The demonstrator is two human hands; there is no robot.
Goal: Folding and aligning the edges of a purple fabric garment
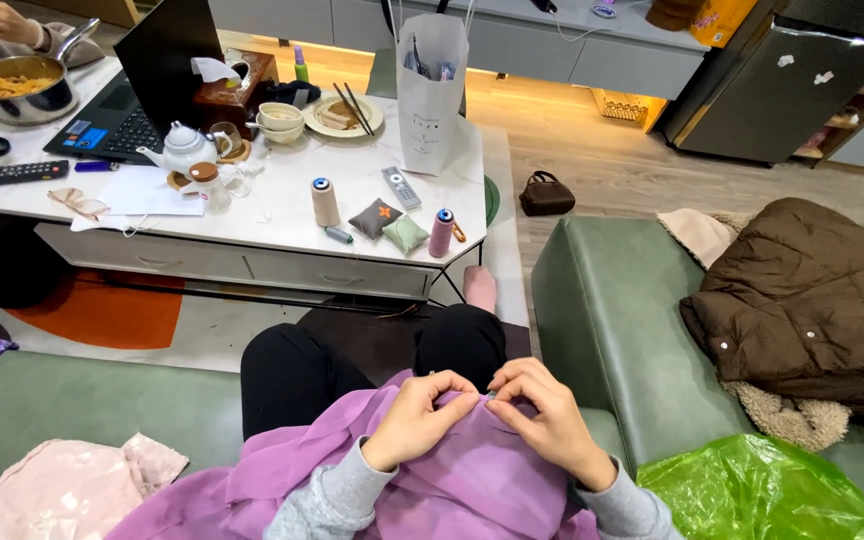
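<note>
Head view: our left hand and right hand meet fingertip to fingertip over the lap, both pinching a fold of the purple cloth, which drapes across our knees so the worked edge sits taut and close to the eye. Ahead of the hands, thread spools and small cushions sit on the table edge, within reach; a green plastic bag lies just right of the right hand.
</note>
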